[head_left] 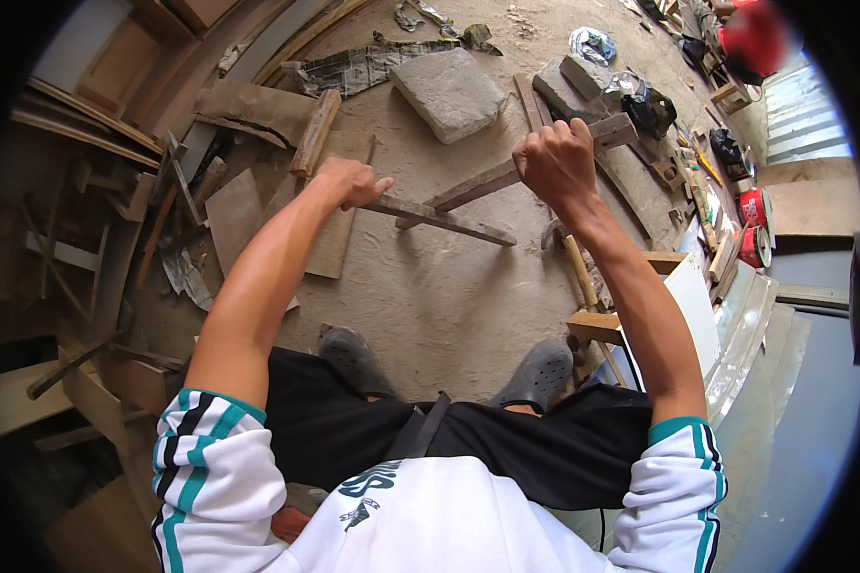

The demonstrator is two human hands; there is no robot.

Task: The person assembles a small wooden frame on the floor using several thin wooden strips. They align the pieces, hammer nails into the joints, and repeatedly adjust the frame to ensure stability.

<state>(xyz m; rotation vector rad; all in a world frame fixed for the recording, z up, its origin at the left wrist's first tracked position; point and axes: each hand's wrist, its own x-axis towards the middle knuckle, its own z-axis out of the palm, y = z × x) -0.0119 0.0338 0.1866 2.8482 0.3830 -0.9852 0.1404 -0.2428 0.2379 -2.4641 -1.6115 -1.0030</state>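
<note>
My left hand (351,182) is closed around one end of a narrow wooden stick (459,222), its thumb sticking out. The stick's other end points to the right and slightly toward me. My right hand (556,164) grips a thicker, longer wooden stick (478,187) near its far right end, which juts out beyond the fist. Both are held above the floor, and they cross in this view between my hands; whether they touch I cannot tell. A hammer (579,269) with a pale wooden handle rests below my right hand, near my right forearm.
A grey concrete block (449,93) lies ahead on the dusty floor (430,315). Boards and wood scraps (236,224) crowd the left. On the right are more blocks (566,86), planks, red tins (754,226) and a white panel (690,310). My grey clogs (535,372) stand near.
</note>
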